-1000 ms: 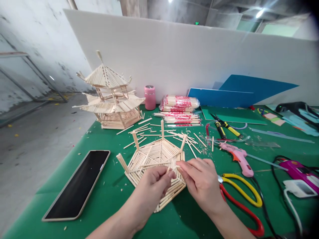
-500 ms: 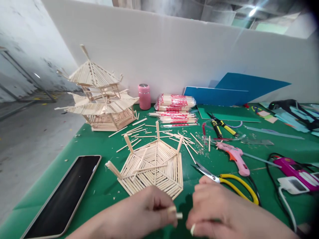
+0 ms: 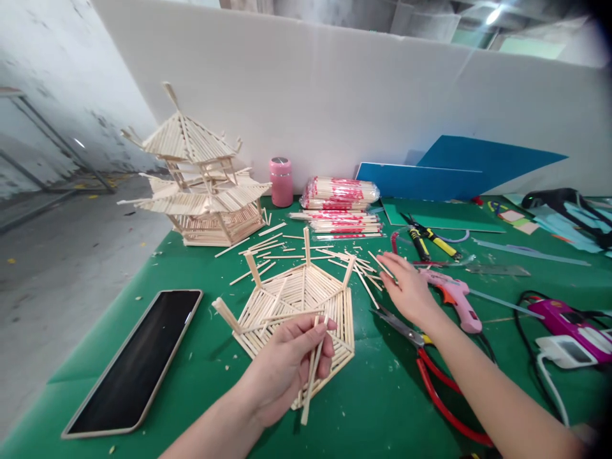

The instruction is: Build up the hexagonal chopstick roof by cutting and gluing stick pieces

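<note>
A person's two bare hands work over a green worktop point(image 3: 382, 414) strewn with craft materials, seen from a head camera. The left hand point(image 3: 287, 363) pinches a thin wooden stick point(image 3: 310, 389) between thumb and fingertips. Its grip is closed on the stick's upper end, and the stick hangs down past the palm. This hand hovers over the near edge of a flat hexagonal panel of glued sticks point(image 3: 296, 296), which lies at the centre of the worktop with short posts standing at its corners.

Half a second ago both hands were drawn in close together, low in view, pinching a short stub between them. Now they have parted, so the left hand alone keeps a stick at the panel. The right hand point(image 3: 408, 290) has reached forward and to the right. Its grip is wide, the fingers spread and flat, and the fingertips touch a scatter of loose cut sticks point(image 3: 370, 271). It holds nothing that can be made out.

Just beside the right hand lies a pink glue gun point(image 3: 454, 296), and under the right wrist lie scissors with red and yellow handles point(image 3: 440, 395). A dark phone point(image 3: 134, 360) lies near the left forearm. Further back stand a finished stick pagoda point(image 3: 201, 185), a pink jar point(image 3: 281, 182) and wrapped chopstick packs point(image 3: 339, 194).
</note>
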`<action>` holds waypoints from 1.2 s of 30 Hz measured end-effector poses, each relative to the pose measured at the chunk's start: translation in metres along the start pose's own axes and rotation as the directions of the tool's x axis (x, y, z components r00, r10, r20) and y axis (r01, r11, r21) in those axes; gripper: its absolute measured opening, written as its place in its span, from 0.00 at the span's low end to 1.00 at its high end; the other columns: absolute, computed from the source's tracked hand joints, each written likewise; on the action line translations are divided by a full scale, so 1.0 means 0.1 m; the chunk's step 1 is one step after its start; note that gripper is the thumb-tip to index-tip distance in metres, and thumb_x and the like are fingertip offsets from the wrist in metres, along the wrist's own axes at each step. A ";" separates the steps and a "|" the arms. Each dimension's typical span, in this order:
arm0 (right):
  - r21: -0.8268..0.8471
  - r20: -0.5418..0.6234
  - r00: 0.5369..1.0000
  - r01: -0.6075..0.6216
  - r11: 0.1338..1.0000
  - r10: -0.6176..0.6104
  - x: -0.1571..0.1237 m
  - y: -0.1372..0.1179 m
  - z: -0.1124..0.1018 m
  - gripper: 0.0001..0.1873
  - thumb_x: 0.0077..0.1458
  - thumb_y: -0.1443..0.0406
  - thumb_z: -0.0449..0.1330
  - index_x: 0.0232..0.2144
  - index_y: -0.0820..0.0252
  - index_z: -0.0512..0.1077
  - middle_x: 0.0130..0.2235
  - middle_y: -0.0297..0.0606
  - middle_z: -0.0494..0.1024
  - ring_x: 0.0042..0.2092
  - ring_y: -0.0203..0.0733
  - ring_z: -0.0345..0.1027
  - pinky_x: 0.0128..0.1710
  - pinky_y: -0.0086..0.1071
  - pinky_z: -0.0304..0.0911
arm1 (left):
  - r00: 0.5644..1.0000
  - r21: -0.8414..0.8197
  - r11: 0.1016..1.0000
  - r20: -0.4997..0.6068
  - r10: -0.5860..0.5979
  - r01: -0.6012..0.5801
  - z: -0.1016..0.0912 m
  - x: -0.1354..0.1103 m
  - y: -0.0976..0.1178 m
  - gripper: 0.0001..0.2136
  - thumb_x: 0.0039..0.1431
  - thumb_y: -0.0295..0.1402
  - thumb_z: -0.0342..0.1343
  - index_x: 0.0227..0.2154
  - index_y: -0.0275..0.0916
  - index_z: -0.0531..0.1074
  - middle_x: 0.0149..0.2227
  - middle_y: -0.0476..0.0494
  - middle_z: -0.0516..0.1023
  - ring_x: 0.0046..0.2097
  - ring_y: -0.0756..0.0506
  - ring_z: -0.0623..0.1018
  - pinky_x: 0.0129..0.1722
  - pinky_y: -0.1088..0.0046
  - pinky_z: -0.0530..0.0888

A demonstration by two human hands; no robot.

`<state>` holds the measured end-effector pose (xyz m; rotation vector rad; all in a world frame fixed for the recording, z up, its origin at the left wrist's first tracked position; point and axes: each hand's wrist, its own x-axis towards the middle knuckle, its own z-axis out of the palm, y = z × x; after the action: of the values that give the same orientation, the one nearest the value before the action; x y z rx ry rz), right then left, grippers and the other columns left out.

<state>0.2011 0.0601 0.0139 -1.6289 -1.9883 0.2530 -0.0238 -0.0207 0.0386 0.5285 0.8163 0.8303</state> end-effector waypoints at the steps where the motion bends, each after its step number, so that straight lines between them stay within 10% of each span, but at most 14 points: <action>1: 0.014 -0.024 1.000 0.001 1.000 0.000 -0.05 -0.09 -0.04 0.17 0.54 0.66 0.49 0.46 0.63 0.65 0.48 0.48 0.67 0.50 0.49 0.59 0.44 0.42 0.57 | 1.000 -0.018 1.000 -0.015 0.005 -0.006 0.00 0.00 0.00 0.05 0.53 0.29 0.53 0.29 0.32 0.69 0.23 0.48 0.69 0.21 0.55 0.69 0.23 0.79 0.63; 10: 0.415 0.409 0.901 -0.041 0.909 -0.147 -0.81 -0.91 -0.03 0.11 0.55 0.61 0.50 0.23 0.60 0.64 0.23 0.30 0.67 0.25 0.33 0.58 0.24 0.26 0.52 | 0.986 -0.156 0.984 -0.157 0.058 -0.083 0.13 -0.01 -0.14 0.02 0.50 0.27 0.56 0.26 0.33 0.71 0.27 0.46 0.71 0.30 0.51 0.72 0.32 0.74 0.68; 21: 0.600 0.530 0.843 -0.295 0.744 -0.093 -0.93 -0.99 0.08 0.14 0.53 0.63 0.50 0.17 0.62 0.59 0.19 0.28 0.57 0.23 0.30 0.48 0.21 0.24 0.48 | 0.987 -0.084 0.995 -0.155 0.042 -0.055 0.20 -0.26 -0.35 0.05 0.48 0.30 0.57 0.29 0.35 0.74 0.26 0.46 0.72 0.31 0.50 0.71 0.36 0.75 0.67; 25: 0.642 0.529 0.849 -0.390 0.660 -0.012 -0.91 -0.86 0.05 0.14 0.53 0.62 0.51 0.19 0.62 0.62 0.19 0.28 0.56 0.22 0.31 0.49 0.21 0.25 0.48 | 0.954 0.228 0.967 -0.248 0.168 -0.111 0.06 -0.36 -0.23 0.09 0.48 0.32 0.56 0.34 0.36 0.72 0.32 0.43 0.74 0.36 0.46 0.72 0.39 0.72 0.68; 27: 0.661 0.488 0.870 -0.423 0.619 0.074 -0.92 -0.74 0.03 0.14 0.53 0.60 0.51 0.22 0.63 0.65 0.19 0.28 0.58 0.23 0.31 0.51 0.21 0.25 0.50 | 0.891 0.598 0.785 -0.253 0.378 -0.163 -0.06 -0.36 -0.12 0.08 0.50 0.32 0.54 0.34 0.36 0.71 0.33 0.43 0.73 0.36 0.46 0.72 0.36 0.72 0.68; 30: 0.677 0.422 0.888 -0.442 0.589 0.182 -0.96 -0.58 0.03 0.14 0.53 0.58 0.52 0.24 0.63 0.68 0.20 0.30 0.61 0.23 0.32 0.54 0.22 0.26 0.51 | 0.764 0.962 0.187 0.032 0.644 -0.198 -0.22 -0.27 0.05 0.08 0.55 0.29 0.48 0.35 0.36 0.71 0.36 0.40 0.72 0.38 0.45 0.71 0.37 0.70 0.68; 34: 0.689 0.389 0.891 -0.449 0.569 0.233 -1.04 -0.50 0.06 0.13 0.53 0.58 0.53 0.26 0.62 0.69 0.21 0.31 0.63 0.23 0.33 0.55 0.22 0.26 0.52 | 0.813 0.817 -0.576 0.310 0.493 0.038 -0.27 -0.02 0.13 0.12 0.55 0.22 0.43 0.34 0.34 0.71 0.34 0.37 0.72 0.36 0.42 0.70 0.34 0.64 0.68; 36: 0.698 0.388 0.891 -0.452 0.556 0.236 -1.05 -0.49 0.08 0.13 0.52 0.57 0.53 0.27 0.62 0.70 0.20 0.31 0.63 0.23 0.33 0.56 0.23 0.26 0.52 | 0.830 0.747 -0.660 0.315 0.459 0.081 -0.25 0.09 0.10 0.12 0.52 0.18 0.43 0.30 0.32 0.72 0.30 0.36 0.72 0.35 0.40 0.70 0.32 0.62 0.66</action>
<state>0.1672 -0.0506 -0.0002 -1.3863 -1.3251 1.3468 -0.0445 -0.0051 0.0272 2.7268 1.7953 0.1653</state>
